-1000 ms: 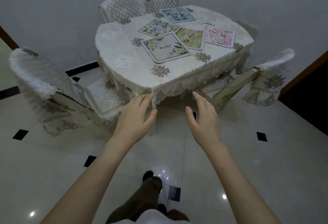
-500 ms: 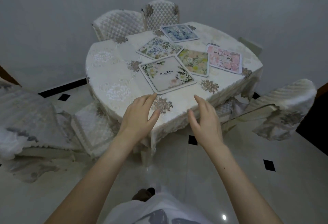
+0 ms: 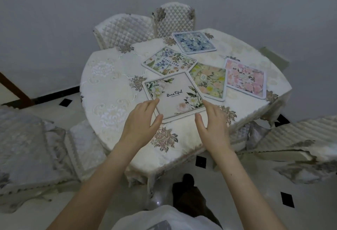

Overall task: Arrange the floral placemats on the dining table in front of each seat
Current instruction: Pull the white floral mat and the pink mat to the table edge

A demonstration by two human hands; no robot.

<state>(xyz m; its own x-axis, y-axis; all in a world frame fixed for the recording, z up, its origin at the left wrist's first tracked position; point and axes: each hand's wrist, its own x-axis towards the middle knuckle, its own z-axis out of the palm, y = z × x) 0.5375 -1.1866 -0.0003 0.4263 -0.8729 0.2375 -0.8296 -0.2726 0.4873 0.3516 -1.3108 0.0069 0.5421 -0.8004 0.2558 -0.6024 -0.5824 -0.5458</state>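
Observation:
Several floral placemats lie bunched on the round dining table (image 3: 109, 91). Nearest me is a cream placemat (image 3: 176, 95) printed "Beautiful". Behind it lie a green-and-blue placemat (image 3: 168, 60), a yellow-green placemat (image 3: 209, 82), a pink placemat (image 3: 245, 78) and a blue placemat (image 3: 194, 42). My left hand (image 3: 141, 122) hovers open at the cream placemat's near-left corner. My right hand (image 3: 212, 125) hovers open at its near-right corner. Neither hand holds anything.
Two quilted chairs (image 3: 125, 29) stand at the table's far side. Another covered chair (image 3: 27, 149) is at the left and one (image 3: 291, 149) at the right, both close to the table. The lace tablecloth hangs over the table's edge above a glossy tiled floor (image 3: 273, 202).
I have moved closer to the table. Both hands have advanced from off the near edge to over the tabletop, reaching the cream placemat's near corners.

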